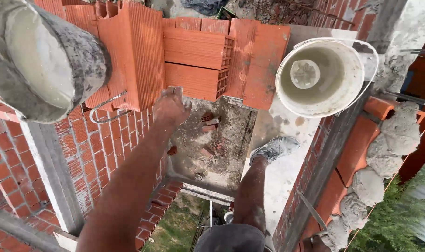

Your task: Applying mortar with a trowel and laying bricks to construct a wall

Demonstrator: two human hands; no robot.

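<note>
While reaching toward stacked hollow clay bricks (pixel 196 63), left hand (pixel 171 106) loosely curled, gripping nothing; right hand (pixel 315 242) holding trowel (pixel 311 211) near mortar-topped wall.

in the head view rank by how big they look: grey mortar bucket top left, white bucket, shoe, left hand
1. Grey mortar bucket, though it is nearest the camera.
2. White bucket.
3. Shoe and left hand look alike; unranked.
</note>
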